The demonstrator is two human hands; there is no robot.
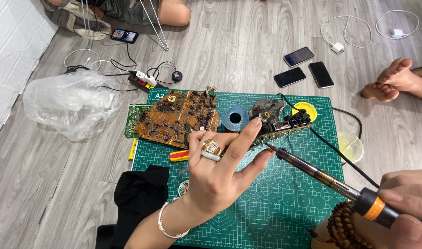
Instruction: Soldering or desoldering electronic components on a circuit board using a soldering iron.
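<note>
Soldering iron (321,177) tip at held circuit board (285,127)

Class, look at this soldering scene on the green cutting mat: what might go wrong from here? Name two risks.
1. The soldering iron's tip in the right hand sits close to the left hand's fingers holding the small circuit board; a slip may burn them.
2. The iron's black cord runs beside the clear plastic cup and could tip it.
</note>
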